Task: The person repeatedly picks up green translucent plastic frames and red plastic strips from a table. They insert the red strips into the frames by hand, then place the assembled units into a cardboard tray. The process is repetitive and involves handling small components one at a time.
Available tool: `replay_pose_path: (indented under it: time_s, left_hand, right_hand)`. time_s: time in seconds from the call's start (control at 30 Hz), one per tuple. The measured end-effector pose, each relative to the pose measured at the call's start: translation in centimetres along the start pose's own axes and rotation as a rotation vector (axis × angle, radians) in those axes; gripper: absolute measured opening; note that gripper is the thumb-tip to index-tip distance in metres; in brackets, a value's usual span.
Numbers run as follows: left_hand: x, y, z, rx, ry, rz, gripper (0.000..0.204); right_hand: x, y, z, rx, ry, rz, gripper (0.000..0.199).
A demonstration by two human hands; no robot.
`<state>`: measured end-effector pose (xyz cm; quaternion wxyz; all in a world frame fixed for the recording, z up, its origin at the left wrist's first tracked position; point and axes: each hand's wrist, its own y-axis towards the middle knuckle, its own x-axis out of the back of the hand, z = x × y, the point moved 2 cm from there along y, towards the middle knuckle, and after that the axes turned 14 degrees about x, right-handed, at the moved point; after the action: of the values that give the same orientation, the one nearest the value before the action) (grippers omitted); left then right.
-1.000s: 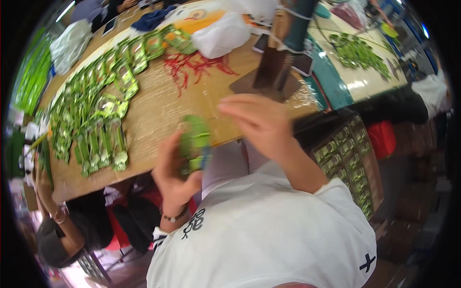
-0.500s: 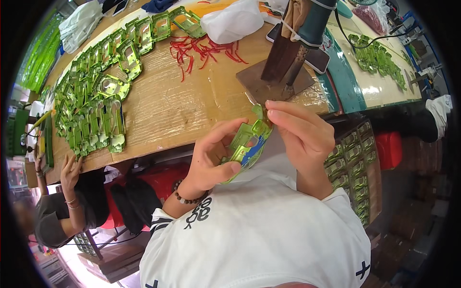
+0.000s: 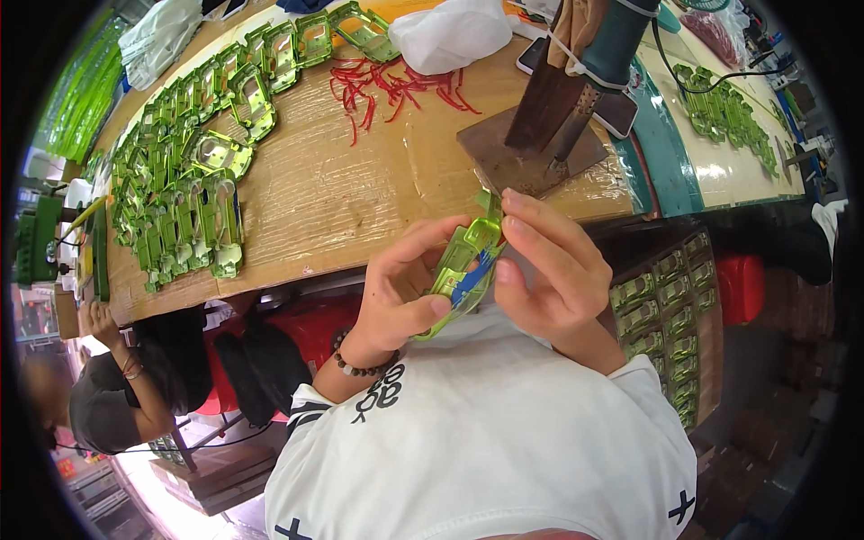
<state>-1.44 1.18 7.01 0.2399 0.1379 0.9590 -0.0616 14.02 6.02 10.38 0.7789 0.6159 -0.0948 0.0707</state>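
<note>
- Left hand (image 3: 400, 292) grips the green part (image 3: 472, 280), thumb across its lower end
- Right hand (image 3: 553, 270) has fingertips at its upper end; cannot tell whether they pinch
- Part is between both hands, before the table (image 3: 306, 207)

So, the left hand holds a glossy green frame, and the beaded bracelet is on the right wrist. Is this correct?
Wrong wrist: the head view shows the beaded bracelet on the left one. The left hand does hold the glossy green frame.

It is bright. The tabletop (image 3: 310, 193) shines beyond the left hand (image 3: 400, 283). Far around it, edges bend and go dark.
</note>
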Motion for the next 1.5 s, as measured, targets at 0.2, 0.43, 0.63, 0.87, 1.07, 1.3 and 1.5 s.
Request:
replay_pose_path:
  time_s: [0.2, 0.43, 0.63, 0.87, 1.07, 1.3, 1.5]
  left_hand:
    - [0.0, 0.2, 0.7, -0.038, -0.031, 0.006, 0.066]
    - [0.3, 0.1, 1.3, -0.002, -0.029, 0.029, 0.067]
    - [0.1, 0.4, 1.5, -0.104, 0.063, 0.025, 0.064]
    - [-1.0, 0.1, 1.1, -0.082, 0.373, -0.206, 0.073]
    - [-0.6, -0.8, -2.5, -0.045, 0.707, 0.057, 0.069]
    - [0.0, 1.9, -2.1, -0.067, 0.465, -0.265, 0.037]
    - [-0.6, 6.3, 0.1, -0.103, 0.190, -0.187, 0.044]
  right_hand:
    - [-0.9, -0.1, 0.8, -0.055, -0.018, -0.073, 0.040]
    - [-0.8, -1.0, 0.8, -0.096, -0.046, -0.076, 0.039]
    - [-0.8, -1.3, 1.0, -0.121, -0.015, -0.088, 0.040]
    - [-2.8, -4.5, 1.8, -0.562, 0.648, -0.446, 0.056]
    - [0.0, -5.5, 1.3, -1.167, 0.857, -0.497, 0.048]
    - [2.3, -5.0, -0.9, -1.523, 1.654, -0.983, 0.045]
    - [1.7, -4.3, -3.1, -1.446, 1.869, -1.134, 0.048]
